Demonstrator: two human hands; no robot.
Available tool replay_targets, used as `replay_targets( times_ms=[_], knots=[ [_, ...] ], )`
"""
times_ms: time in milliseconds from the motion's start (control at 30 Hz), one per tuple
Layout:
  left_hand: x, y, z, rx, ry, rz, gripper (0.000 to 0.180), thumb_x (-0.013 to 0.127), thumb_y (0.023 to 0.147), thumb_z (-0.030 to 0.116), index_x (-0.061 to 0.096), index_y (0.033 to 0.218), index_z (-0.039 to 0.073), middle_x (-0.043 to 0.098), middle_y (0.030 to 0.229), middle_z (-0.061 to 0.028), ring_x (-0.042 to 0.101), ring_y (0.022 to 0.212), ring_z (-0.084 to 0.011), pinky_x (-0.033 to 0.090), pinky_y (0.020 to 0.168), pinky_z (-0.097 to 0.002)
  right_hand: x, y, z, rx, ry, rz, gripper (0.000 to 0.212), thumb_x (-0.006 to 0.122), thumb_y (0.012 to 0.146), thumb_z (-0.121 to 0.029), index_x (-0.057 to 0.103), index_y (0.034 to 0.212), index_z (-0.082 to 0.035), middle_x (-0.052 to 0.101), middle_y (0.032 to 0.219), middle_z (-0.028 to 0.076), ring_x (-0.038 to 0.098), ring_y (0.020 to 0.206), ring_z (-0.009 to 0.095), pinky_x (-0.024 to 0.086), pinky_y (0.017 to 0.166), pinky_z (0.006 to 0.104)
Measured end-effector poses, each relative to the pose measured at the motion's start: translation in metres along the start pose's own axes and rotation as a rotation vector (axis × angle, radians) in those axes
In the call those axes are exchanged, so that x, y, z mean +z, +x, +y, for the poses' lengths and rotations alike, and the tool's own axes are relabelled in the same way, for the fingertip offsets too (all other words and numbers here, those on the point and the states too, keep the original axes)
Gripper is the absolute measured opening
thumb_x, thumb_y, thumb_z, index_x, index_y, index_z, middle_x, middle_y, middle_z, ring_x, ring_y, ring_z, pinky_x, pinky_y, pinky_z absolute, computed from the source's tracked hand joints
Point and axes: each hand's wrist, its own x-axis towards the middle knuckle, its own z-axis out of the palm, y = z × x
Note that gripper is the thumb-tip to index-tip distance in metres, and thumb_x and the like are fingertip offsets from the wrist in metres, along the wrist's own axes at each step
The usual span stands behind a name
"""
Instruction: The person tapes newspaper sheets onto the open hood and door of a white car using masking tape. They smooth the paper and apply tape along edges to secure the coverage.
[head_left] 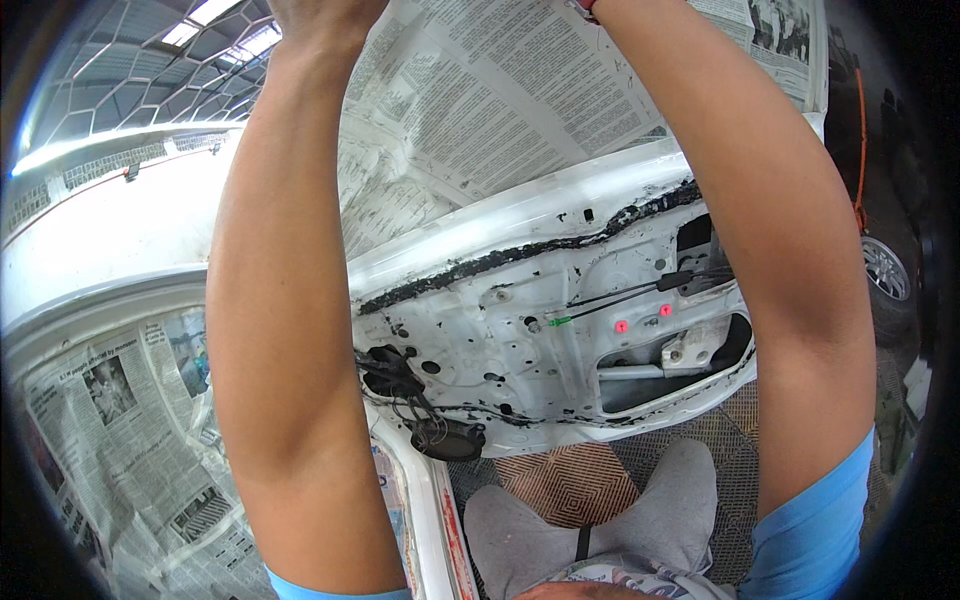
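Note:
Both my arms stretch up past the top edge of the head view. Of my left hand [325, 12] only the wrist and base show; its fingers are cut off. My right forearm [735, 130] reaches to a reddish band [585, 7] at the wrist, and the hand beyond lies outside the picture. Newspaper sheets [520, 95] cover the area between my arms, nearest to both hands. Below them stands a white car door [520, 350], its inner side stripped, with black sealant [520, 250] along its upper part. What my hands touch cannot be seen.
Black cables with a green end [560, 321] and two pink clips [621, 327] sit on the door panel. Wiring hangs by a black speaker-like part [447, 438]. More newspaper [120, 430] masks the car body at left. A wheel [885, 268] stands at far right.

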Motion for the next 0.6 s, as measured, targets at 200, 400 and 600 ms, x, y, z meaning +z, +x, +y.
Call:
replay_targets(
  times_ms=[200,400,600],
  knots=[
    [-0.009,-0.003,0.012,-0.001,-0.014,0.028,0.036,0.079,0.089,0.028,0.068,0.109,0.000,0.077,0.090,-0.0250,0.077,0.088,-0.0454,0.059,0.080,-0.0567,-0.007,-0.001,-0.001,0.031,0.127,0.022,0.021,0.078,0.083,-0.023,0.084,0.086,-0.003,0.079,0.087,0.023,0.078,0.087,0.039,0.062,0.085,0.0478],
    [-0.009,0.007,0.010,-0.067,-0.003,-0.056,0.033,0.079,0.090,0.028,0.066,0.107,0.002,0.076,0.086,-0.0238,0.076,0.085,-0.0459,0.059,0.078,-0.0567,0.005,0.008,0.006,0.046,0.076,-0.006,0.019,0.079,0.083,-0.022,0.084,0.085,-0.004,0.079,0.088,0.023,0.078,0.088,0.039,0.061,0.085,0.0480],
    [-0.004,0.006,0.004,-0.002,-0.018,0.013,0.033,0.079,0.091,0.029,0.067,0.105,0.002,0.076,0.084,-0.0228,0.076,0.083,-0.0450,0.058,0.076,-0.0564,0.005,0.009,0.002,0.097,0.055,-0.012,0.017,0.079,0.084,-0.022,0.084,0.085,-0.005,0.079,0.089,0.023,0.078,0.089,0.040,0.061,0.085,0.0493]
  ],
)
